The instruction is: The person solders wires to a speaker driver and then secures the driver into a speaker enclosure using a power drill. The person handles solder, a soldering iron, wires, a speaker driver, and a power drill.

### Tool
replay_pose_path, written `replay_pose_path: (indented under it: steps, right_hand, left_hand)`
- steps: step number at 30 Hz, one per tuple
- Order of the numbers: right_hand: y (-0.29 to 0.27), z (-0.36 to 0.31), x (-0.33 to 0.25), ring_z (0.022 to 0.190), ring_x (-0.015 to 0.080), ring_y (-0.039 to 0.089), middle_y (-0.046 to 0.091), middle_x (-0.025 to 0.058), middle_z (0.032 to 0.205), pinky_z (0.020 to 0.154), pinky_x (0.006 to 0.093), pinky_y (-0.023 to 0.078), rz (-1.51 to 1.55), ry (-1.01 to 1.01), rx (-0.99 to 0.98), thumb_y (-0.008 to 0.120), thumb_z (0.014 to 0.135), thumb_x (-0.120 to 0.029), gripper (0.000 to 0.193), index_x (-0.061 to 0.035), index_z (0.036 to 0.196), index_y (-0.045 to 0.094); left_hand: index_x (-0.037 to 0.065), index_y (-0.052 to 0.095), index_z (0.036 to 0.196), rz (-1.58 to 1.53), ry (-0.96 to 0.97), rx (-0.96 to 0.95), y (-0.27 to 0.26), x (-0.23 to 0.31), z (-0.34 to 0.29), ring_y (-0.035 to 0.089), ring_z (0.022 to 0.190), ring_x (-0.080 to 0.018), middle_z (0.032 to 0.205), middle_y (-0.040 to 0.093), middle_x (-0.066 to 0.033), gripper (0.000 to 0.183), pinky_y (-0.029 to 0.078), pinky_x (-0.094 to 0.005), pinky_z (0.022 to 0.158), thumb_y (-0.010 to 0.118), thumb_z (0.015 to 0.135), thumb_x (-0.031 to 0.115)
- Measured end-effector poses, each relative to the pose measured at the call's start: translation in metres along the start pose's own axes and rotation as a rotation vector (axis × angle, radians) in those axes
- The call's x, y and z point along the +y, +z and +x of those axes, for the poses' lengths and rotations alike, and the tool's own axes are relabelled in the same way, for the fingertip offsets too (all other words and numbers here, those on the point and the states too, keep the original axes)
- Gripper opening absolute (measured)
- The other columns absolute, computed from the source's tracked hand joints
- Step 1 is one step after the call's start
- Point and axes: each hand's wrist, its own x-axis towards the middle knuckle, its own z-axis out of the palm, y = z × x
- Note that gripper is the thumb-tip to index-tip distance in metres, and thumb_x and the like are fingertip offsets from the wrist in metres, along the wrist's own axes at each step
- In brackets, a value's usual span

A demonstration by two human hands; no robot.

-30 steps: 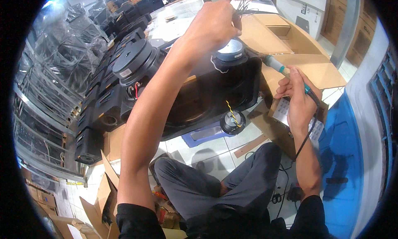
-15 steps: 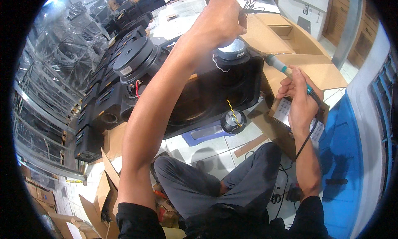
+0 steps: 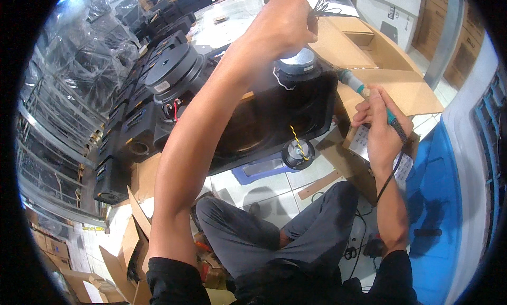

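On the far left I'm seeing plastic-wrapped stacks (image 3: 100, 46), with a row of black speaker cabinets (image 3: 140, 128) running beside them toward the far side. Torn cardboard (image 3: 124, 260) is lying near, on the left. Moving right, a large speaker driver (image 3: 171, 70) is sitting magnet-up, its red wire (image 3: 176, 108) showing below.

The left hand (image 3: 285, 25) is reaching far over the middle, its fingers curled tightly and holding a bundle of thin wire (image 3: 326, 10) — the exact pinch is hiding behind the knuckles. Just nearer, a silver-magnet driver (image 3: 298, 62) is resting over a wide black cabinet shell (image 3: 331, 110), and a small driver (image 3: 298, 157) with a yellow wire is lying nearer still, by a purple stand (image 3: 241, 176).

Farther right, the right hand (image 3: 386, 122) is wrapping its fingers round a soldering iron (image 3: 353, 83) — the iron is pointing left across an open cardboard box (image 3: 409, 88), its end near the silver-magnet driver. A blue panel (image 3: 435, 194) is standing rightmost.
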Motion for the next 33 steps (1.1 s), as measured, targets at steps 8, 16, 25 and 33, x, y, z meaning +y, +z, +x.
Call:
replay_pose_path:
  steps: [8, 16, 25, 33]
  right_hand:
    - [0.0023, -0.0028, -0.0022, 0.062, 0.0081, 0.062, 0.065, 0.0075, 0.074, 0.058, 0.0225, 0.052, -0.044, -0.029, -0.041, 0.058, 0.1, -0.021, 0.028, 0.0024, 0.112, 0.067]
    - [0.0015, -0.0007, -0.0017, 0.06, 0.0098, 0.061, 0.065, 0.0089, 0.074, 0.056, 0.0241, 0.053, -0.021, -0.014, -0.008, 0.058, 0.1, -0.02, 0.03, 0.0053, 0.114, 0.066]
    - [0.0029, -0.0013, -0.0027, 0.059, 0.0106, 0.062, 0.064, 0.0094, 0.073, 0.055, 0.0242, 0.053, -0.022, -0.011, 0.001, 0.057, 0.101, -0.019, 0.03, 0.0058, 0.114, 0.066]
    - [0.003, -0.0056, -0.0072, 0.059, 0.0131, 0.062, 0.063, 0.0098, 0.074, 0.055, 0.0257, 0.052, -0.03, 0.037, 0.009, 0.057, 0.101, -0.022, 0.033, 0.0066, 0.113, 0.067]
  left_hand:
    - [-0.002, 0.075, 0.088, 0.01, -0.008, 0.006, 0.0068, -0.0021, 0.0038, 0.07, 0.082, -0.0368, 0.087, 0.07, -0.0248, 0.014, 0.055, -0.0407, 0.079, 0.073, 0.078, 0.008]
    - [-0.001, 0.074, 0.084, -0.067, -0.046, -0.059, -0.0006, 0.0029, 0.0019, 0.069, 0.077, -0.038, 0.079, 0.067, -0.0263, 0.013, 0.053, -0.0428, 0.07, 0.073, 0.076, 0.009]
    - [-0.001, 0.074, 0.084, -0.125, 0.008, -0.03, 0.0001, -0.0007, -0.002, 0.069, 0.077, -0.039, 0.078, 0.067, -0.0266, 0.013, 0.053, -0.043, 0.07, 0.074, 0.076, 0.008]
    - [-0.002, 0.073, 0.084, -0.124, -0.052, -0.038, 0.0036, 0.0016, -0.0049, 0.069, 0.078, -0.0386, 0.079, 0.067, -0.0267, 0.012, 0.054, -0.0428, 0.07, 0.073, 0.077, 0.008]
